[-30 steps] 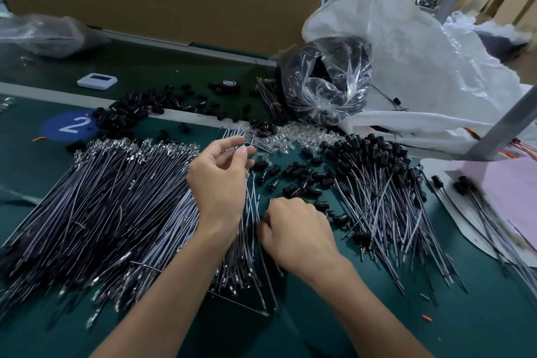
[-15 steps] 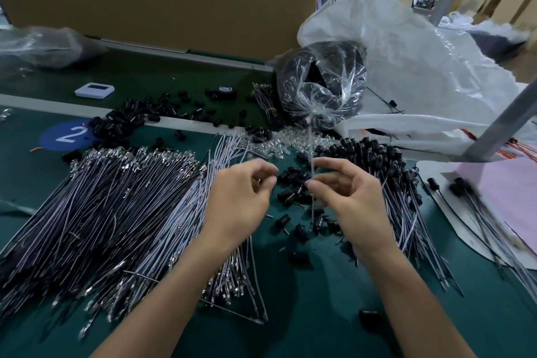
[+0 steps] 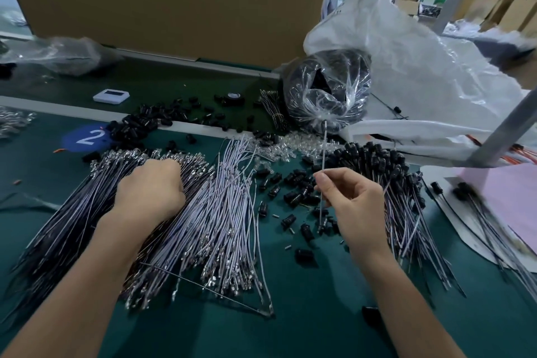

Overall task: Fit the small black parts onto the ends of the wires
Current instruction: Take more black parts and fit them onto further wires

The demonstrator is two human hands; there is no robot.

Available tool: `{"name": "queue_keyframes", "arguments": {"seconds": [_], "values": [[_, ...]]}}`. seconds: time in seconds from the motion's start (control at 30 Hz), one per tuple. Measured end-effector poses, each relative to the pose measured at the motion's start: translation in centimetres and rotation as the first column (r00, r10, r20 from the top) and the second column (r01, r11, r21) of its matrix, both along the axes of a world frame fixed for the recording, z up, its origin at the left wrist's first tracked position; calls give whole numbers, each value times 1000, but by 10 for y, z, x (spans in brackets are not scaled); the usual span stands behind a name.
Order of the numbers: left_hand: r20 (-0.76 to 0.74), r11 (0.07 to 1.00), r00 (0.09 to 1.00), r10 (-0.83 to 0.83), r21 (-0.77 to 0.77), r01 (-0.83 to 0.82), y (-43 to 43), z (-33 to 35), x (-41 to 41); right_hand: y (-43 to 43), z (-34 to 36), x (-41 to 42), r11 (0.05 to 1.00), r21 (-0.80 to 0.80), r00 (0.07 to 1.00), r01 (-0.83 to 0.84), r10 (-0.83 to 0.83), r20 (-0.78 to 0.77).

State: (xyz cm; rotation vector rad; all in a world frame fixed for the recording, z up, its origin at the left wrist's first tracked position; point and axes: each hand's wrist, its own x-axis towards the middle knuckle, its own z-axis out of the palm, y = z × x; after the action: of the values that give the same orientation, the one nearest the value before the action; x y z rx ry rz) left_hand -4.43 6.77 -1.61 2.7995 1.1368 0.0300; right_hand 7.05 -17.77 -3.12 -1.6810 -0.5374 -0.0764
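Right hand (image 3: 357, 206): thumb and forefinger pinch a single wire (image 3: 323, 154), with the other fingers loosely curled behind. The wire stands near upright. Its upper end reaches toward the clear bag (image 3: 328, 90), and its lower end hangs below the pinch among the loose black parts (image 3: 293, 197). I cannot tell whether a part already sits on that lower end.

Left hand (image 3: 151, 189): knuckles up, fingers curled down into the pile of bare wires (image 3: 218, 212). The fingertips are hidden, so I cannot tell what it grips, if anything.

Handling, my judgement: the wire is very light and thin. It is stiff enough to hold its line from one pinch, but likely to bow if pushed from mid-length. I would grip close behind the metal end when pressing a part on. The black parts look small and smooth, prone to roll or slip; hold them by the barrel sides.

Outward: finished wires (image 3: 392, 183), black parts fitted, lie fanned to the right of the loose ones. Small clear pieces (image 3: 296, 145) lie beyond.

Writing: a white "2" on a blue round sticker (image 3: 87, 136) on the green mat (image 3: 290, 328). The white gadget (image 3: 111, 95) has a display, but nothing on it is legible. No brand seen.
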Motion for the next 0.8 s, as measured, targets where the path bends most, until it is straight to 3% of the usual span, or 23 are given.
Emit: {"name": "queue_keyframes", "arguments": {"seconds": [0.47,0.6,0.7,0.8], "values": [[37,999,999,-21,-25,22,1,0,0,2,-2,-1,999,-41,998,-9,11,58],[2,993,1000,5,114,-5,-1,7,-4,1,-1,-1,999,-47,998,-6,9,68],[83,984,997,2,176,-16,-9,17,-7,0,0,-1,999,-49,998,-7,10,69],[207,990,978,-23,139,-6,-13,29,-9,1,0,-2,998,-51,999,-29,31,43]]}}
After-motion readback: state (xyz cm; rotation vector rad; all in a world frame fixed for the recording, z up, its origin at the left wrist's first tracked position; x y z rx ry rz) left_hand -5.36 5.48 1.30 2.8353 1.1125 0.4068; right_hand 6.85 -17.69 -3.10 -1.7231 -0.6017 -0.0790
